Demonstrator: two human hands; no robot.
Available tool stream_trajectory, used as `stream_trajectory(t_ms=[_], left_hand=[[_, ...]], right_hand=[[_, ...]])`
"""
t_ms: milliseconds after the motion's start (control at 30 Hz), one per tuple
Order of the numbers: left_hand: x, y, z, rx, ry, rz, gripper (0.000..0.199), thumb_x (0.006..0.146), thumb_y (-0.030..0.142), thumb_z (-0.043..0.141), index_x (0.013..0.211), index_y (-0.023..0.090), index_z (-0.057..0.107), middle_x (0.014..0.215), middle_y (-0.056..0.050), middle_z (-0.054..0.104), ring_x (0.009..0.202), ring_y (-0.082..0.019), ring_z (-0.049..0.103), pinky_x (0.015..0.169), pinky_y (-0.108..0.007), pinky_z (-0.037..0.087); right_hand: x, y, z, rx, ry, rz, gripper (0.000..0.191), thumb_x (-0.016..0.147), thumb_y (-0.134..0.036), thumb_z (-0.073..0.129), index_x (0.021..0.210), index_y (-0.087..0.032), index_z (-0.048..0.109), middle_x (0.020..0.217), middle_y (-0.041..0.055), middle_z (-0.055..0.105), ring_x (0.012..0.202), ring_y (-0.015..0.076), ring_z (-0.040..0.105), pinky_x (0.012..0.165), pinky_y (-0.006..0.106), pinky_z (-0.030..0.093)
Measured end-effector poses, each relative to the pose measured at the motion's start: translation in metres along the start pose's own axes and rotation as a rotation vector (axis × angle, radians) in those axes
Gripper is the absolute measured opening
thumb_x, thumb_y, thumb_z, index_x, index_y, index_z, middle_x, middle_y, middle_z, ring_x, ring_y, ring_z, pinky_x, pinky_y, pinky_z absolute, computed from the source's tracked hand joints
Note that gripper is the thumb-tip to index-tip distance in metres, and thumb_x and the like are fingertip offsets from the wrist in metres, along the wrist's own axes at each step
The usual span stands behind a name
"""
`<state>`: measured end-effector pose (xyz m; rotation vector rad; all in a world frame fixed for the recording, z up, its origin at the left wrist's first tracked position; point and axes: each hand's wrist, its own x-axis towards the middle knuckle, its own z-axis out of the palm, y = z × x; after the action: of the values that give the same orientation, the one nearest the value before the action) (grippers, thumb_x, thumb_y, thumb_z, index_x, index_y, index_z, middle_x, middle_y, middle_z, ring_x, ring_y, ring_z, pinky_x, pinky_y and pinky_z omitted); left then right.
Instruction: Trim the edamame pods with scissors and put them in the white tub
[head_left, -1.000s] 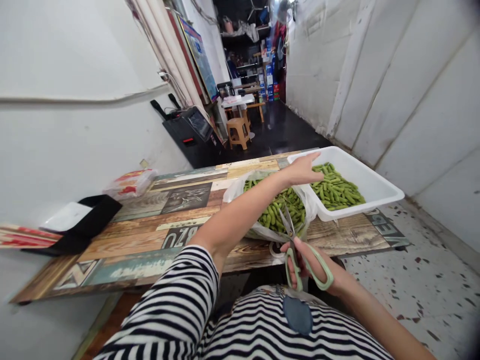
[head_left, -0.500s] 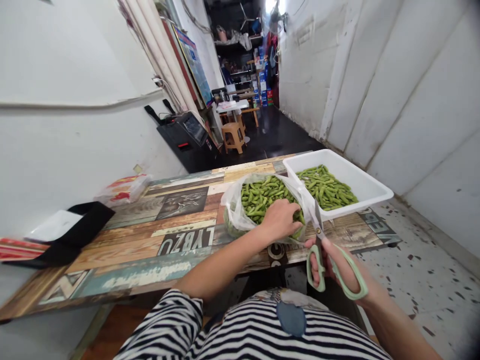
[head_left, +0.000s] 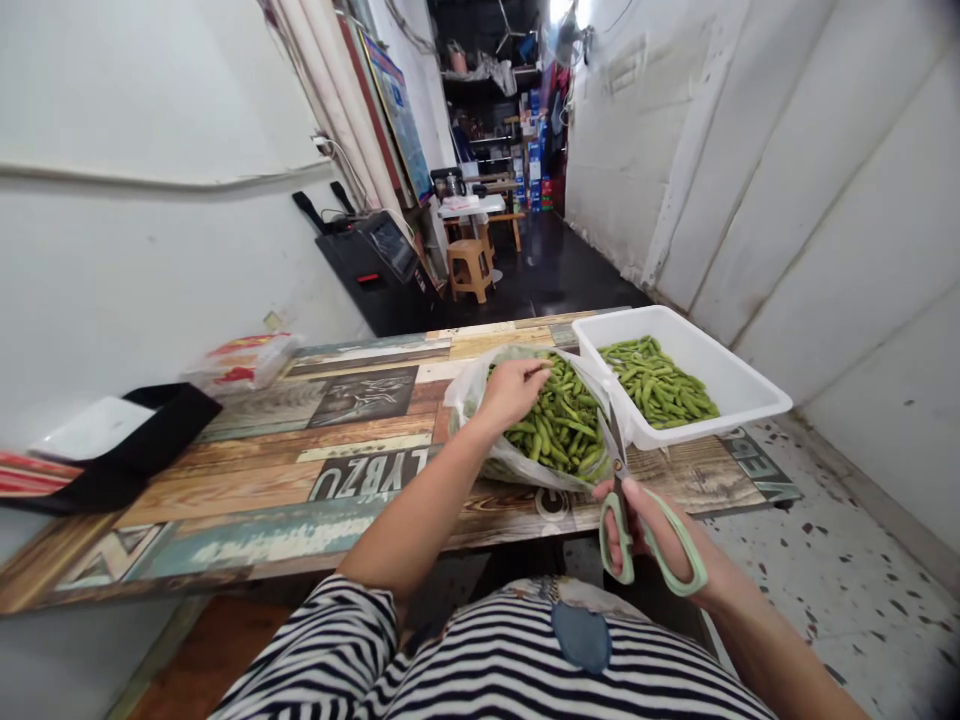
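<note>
A clear plastic bag (head_left: pixel 469 400) full of green pods (head_left: pixel 566 425) stands open on the patterned wooden table (head_left: pixel 375 440). My left hand (head_left: pixel 516 388) is over the far left part of the pods, its fingers bent together at them; whatever they pinch is too small to make out. In my right hand (head_left: pixel 637 530) are scissors (head_left: pixel 618 470) with pale green handles, blades pointing up beside the bag's right edge. Behind the blades, a white tray (head_left: pixel 750 385) holds more green pods (head_left: pixel 660 385) in its left part.
At the table's left lie a red and clear plastic package (head_left: pixel 244 360) and a black holder (head_left: pixel 139 465) with white and red items. A black machine (head_left: pixel 375 265) leans by the left wall. Beyond the table are a stool (head_left: pixel 469 270) and a small white table (head_left: pixel 471 206).
My left hand has moved from the bag's near right side to its far left side. My right hand and the scissors have shifted slightly left. The camera view has shifted a little.
</note>
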<state>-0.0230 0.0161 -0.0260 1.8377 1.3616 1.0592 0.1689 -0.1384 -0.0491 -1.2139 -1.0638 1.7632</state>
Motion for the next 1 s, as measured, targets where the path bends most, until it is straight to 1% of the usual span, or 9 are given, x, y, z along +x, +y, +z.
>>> stream_trajectory(t_ms=[100, 167, 233, 367, 467, 733, 867, 933, 1000], left_hand=[[-0.008, 0.006, -0.005, -0.364, -0.049, -0.106, 0.025, 0.077, 0.024, 0.058, 0.098, 0.014, 0.068, 0.078, -0.004, 0.069, 0.066, -0.012, 0.061, 0.063, -0.023, 0.049], [-0.017, 0.012, -0.001, -0.587, -0.083, -0.184, 0.025, 0.075, 0.024, 0.062, 0.096, 0.010, 0.066, 0.078, -0.006, 0.069, 0.066, -0.011, 0.062, 0.065, -0.023, 0.051], [-0.026, 0.018, 0.007, -0.693, -0.074, -0.227, 0.025, 0.073, 0.024, 0.065, 0.092, 0.008, 0.064, 0.077, -0.007, 0.069, 0.066, -0.010, 0.063, 0.067, -0.024, 0.053], [-0.041, 0.026, 0.021, -0.692, -0.018, -0.222, 0.024, 0.071, 0.027, 0.067, 0.086, 0.009, 0.063, 0.073, -0.006, 0.068, 0.065, -0.012, 0.064, 0.063, -0.025, 0.054], [-0.048, 0.027, 0.025, -0.654, -0.009, -0.217, 0.022, 0.071, 0.027, 0.066, 0.083, 0.009, 0.064, 0.071, -0.005, 0.068, 0.062, -0.011, 0.063, 0.064, -0.026, 0.054], [-0.056, 0.030, 0.026, -0.568, 0.022, -0.205, 0.018, 0.072, 0.028, 0.065, 0.077, 0.011, 0.063, 0.066, -0.001, 0.065, 0.061, -0.011, 0.063, 0.062, -0.025, 0.054], [-0.056, 0.029, 0.027, -0.576, 0.030, -0.244, 0.016, 0.073, 0.027, 0.063, 0.075, 0.011, 0.061, 0.064, -0.001, 0.064, 0.060, -0.011, 0.062, 0.061, -0.025, 0.054], [-0.054, 0.027, 0.028, -0.580, 0.026, -0.248, 0.015, 0.075, 0.026, 0.060, 0.078, 0.011, 0.061, 0.067, -0.002, 0.065, 0.062, -0.011, 0.063, 0.062, -0.024, 0.054], [-0.052, 0.023, 0.027, -0.582, 0.015, -0.227, 0.016, 0.078, 0.025, 0.055, 0.082, 0.011, 0.061, 0.077, -0.004, 0.066, 0.069, -0.011, 0.063, 0.063, -0.023, 0.054]], right_hand=[[0.009, -0.005, 0.007, -0.044, -0.032, -0.006, 0.055, 0.081, -0.063, 0.045, 0.106, -0.015, 0.050, 0.058, -0.0022, 0.055, 0.047, 0.0145, 0.056, 0.048, 0.027, 0.044], [0.015, -0.006, 0.010, -0.062, -0.061, -0.002, 0.054, 0.080, -0.063, 0.045, 0.105, -0.015, 0.050, 0.059, -0.0026, 0.056, 0.047, 0.0141, 0.056, 0.048, 0.027, 0.044], [0.019, -0.006, 0.012, -0.068, -0.087, 0.004, 0.052, 0.081, -0.063, 0.044, 0.104, -0.016, 0.050, 0.059, -0.0028, 0.056, 0.046, 0.0137, 0.056, 0.047, 0.027, 0.044], [0.021, -0.009, 0.017, -0.035, -0.069, 0.004, 0.051, 0.081, -0.063, 0.044, 0.102, -0.017, 0.050, 0.058, -0.0031, 0.054, 0.046, 0.0137, 0.055, 0.046, 0.027, 0.044], [0.021, -0.011, 0.018, -0.026, -0.034, 0.002, 0.052, 0.080, -0.064, 0.045, 0.101, -0.017, 0.050, 0.057, -0.0032, 0.054, 0.045, 0.0140, 0.054, 0.045, 0.027, 0.045], [0.021, -0.010, 0.019, -0.097, -0.015, -0.044, 0.048, 0.082, -0.061, 0.045, 0.096, -0.016, 0.051, 0.054, -0.0037, 0.053, 0.042, 0.0127, 0.054, 0.041, 0.024, 0.043], [0.026, -0.006, 0.024, -0.080, 0.037, -0.001, 0.049, 0.079, -0.064, 0.046, 0.092, -0.018, 0.052, 0.049, -0.0061, 0.049, 0.034, 0.0113, 0.048, 0.036, 0.024, 0.042], [0.029, -0.002, 0.026, -0.088, 0.071, 0.053, 0.050, 0.077, -0.066, 0.046, 0.090, -0.018, 0.052, 0.046, -0.0076, 0.045, 0.031, 0.0104, 0.043, 0.032, 0.024, 0.040], [0.030, -0.001, 0.024, -0.110, 0.068, 0.064, 0.050, 0.076, -0.066, 0.048, 0.089, -0.019, 0.052, 0.047, -0.0076, 0.045, 0.031, 0.0103, 0.043, 0.033, 0.024, 0.039]])
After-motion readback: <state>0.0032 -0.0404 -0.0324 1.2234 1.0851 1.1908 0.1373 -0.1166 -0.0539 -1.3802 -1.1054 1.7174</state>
